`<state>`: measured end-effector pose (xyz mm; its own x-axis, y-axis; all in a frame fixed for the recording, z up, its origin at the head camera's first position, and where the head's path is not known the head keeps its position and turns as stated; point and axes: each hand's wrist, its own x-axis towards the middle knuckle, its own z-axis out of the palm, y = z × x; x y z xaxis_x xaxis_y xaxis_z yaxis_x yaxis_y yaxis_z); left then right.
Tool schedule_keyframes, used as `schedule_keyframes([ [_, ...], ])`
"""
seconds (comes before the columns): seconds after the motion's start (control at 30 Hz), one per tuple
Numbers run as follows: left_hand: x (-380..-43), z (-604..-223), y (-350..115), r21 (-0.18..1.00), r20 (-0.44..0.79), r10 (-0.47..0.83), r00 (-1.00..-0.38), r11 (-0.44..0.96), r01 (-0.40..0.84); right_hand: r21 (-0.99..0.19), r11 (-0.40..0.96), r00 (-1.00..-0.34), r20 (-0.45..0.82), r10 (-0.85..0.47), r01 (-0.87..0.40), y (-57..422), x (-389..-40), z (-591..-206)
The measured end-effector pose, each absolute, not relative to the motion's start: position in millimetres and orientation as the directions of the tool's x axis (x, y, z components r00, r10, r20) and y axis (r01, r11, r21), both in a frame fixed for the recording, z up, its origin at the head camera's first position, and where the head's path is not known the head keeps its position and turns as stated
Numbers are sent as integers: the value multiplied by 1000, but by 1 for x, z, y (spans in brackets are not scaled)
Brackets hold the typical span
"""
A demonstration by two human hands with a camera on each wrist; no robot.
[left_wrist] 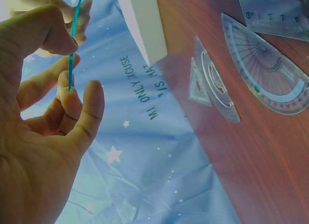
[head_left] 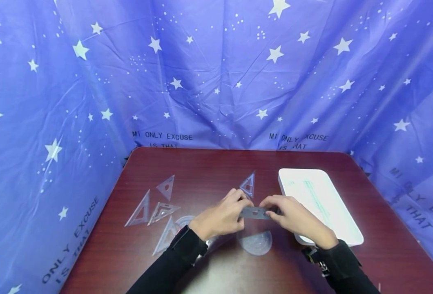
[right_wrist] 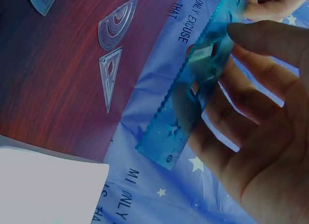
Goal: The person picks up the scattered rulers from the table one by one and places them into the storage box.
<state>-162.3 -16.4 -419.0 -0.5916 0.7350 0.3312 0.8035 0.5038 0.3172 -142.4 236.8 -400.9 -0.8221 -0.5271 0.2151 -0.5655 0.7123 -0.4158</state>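
Note:
A translucent bluish ruler (head_left: 255, 212) with a wavy edge and cut-out shapes is held above the table between both hands. My left hand (head_left: 218, 214) pinches one end of it; in the left wrist view the ruler (left_wrist: 71, 72) appears edge-on between thumb and fingers. My right hand (head_left: 299, 216) grips the other end. The right wrist view shows that hand's thumb on the near face of the ruler (right_wrist: 164, 130) and its fingers behind. Below the hands a clear protractor (head_left: 255, 244) lies on the table. Just beyond the left fingers is a small set square (head_left: 251, 179).
On the left of the dark red table (head_left: 201, 163) lie several clear set squares, among them a slim one (head_left: 145, 208) and a small one (head_left: 170, 181). A white tray (head_left: 343, 222) stands at the right, close to my right forearm. A starry blue curtain (head_left: 216, 102) surrounds the table.

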Motion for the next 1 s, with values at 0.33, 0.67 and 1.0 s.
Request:
schedule_keyframes([
  [0.33, -159, -422, -19, 224, 280, 774, -569, 523, 822, -463, 652, -773, 127, -622, -601, 237, -143, -406],
  [0.67, -159, -425, -25, 164, 285, 739, -610, 590, 791, -491, 647, -764, 63, -642, -584, 241, -143, -408],
  [1.0, -157, -432, -50, 427, 217, 478, -851, 738, 523, -441, 701, -814, 136, -565, -561, 270, -153, -394],
])
